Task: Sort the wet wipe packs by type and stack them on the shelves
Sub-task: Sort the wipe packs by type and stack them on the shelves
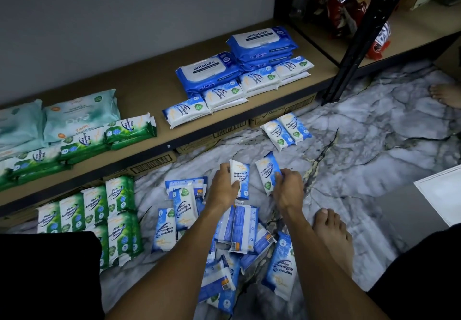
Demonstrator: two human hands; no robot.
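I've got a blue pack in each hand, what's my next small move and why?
Probably lift both to the shelf and add them to the small blue row there. Your left hand grips one Fragrance Free pack and your right hand another; that row holds the same type.

Dim, cool light. A grey-white marbled floor with dark veins lay beneath the grip. Beyond the grip ran a low tan shelf, backed by a plain grey wall. A black metal upright stood far right.
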